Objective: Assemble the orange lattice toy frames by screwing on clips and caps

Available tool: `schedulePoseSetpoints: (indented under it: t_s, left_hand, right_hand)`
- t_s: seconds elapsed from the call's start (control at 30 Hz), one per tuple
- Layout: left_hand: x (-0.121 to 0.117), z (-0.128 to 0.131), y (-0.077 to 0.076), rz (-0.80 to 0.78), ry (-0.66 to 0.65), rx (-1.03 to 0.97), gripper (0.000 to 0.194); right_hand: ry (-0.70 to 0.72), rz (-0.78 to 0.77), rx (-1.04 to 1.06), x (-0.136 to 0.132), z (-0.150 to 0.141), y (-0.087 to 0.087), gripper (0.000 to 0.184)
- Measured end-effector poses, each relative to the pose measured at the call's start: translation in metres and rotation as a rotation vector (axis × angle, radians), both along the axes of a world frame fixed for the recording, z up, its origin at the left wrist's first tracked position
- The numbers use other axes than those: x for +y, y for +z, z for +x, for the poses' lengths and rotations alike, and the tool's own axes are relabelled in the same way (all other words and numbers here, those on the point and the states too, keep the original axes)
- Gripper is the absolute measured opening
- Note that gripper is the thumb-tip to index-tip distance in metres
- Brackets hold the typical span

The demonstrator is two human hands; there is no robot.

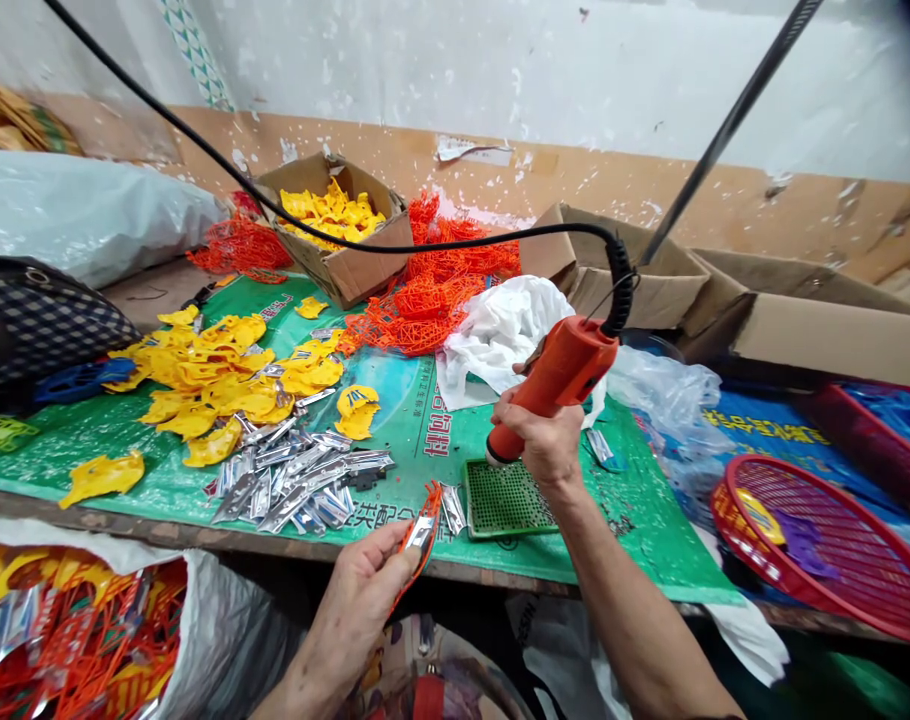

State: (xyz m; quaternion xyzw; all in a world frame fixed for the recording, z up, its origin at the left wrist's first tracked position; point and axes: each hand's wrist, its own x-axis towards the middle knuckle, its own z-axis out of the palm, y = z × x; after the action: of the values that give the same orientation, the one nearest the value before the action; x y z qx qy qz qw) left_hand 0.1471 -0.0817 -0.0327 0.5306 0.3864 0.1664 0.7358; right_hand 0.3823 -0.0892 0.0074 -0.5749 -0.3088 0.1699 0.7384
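Note:
My right hand point(549, 440) is wrapped round a red corded electric screwdriver point(564, 375), tilted with its lower end down to the left; no bit can be made out. Between the thumb and fingers of my left hand point(361, 590) is a thin orange plastic piece with a silver strip on it point(425, 525), held at the table's front edge. Just beyond it lies a loose silver piece point(453, 508). Below the screwdriver sits a green tray point(511, 537) with a gridded floor. A heap of silver pieces point(297, 485) and a pile of yellow plastic parts point(222, 375) lie to the left.
A black cord point(425, 243) arcs across the view. Behind are orange plastic frames point(440, 290), a carton point(372, 270) of yellow parts and a white bag point(511, 320). Red basket point(732, 555) stands right; a full sack point(230, 620) stands lower left.

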Motion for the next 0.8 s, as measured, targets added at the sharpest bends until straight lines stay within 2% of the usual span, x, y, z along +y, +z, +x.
schedulePoseSetpoints:
  t_s: [0.17, 0.37, 0.57, 0.7, 0.8]
  left_hand:
    - [0.0, 0.003, -0.001, -0.044, 0.092, -0.021, 0.037]
    - [-0.002, 0.004, 0.005, 0.001, 0.088, -0.033, 0.034]
    - [-0.008, 0.01, 0.013, -0.025, 0.097, -0.047, 0.029]
    - [-0.013, 0.013, 0.016, -0.076, 0.104, -0.099, 0.027]
    - [-0.016, 0.012, 0.019, -0.098, 0.097, -0.142, 0.025]
  right_hand:
    - [0.003, 0.013, 0.008, 0.0, -0.001, 0.0, 0.023]
    - [-0.019, 0.055, 0.01, -0.003, 0.002, 0.008, 0.017]
    - [0.077, 0.172, 0.09, -0.018, -0.007, 0.039, 0.013]
    - [0.206, 0.285, 0.11, -0.035, -0.031, 0.066, 0.036]
    - [0.274, 0.311, 0.133, -0.047, -0.053, 0.078, 0.045]
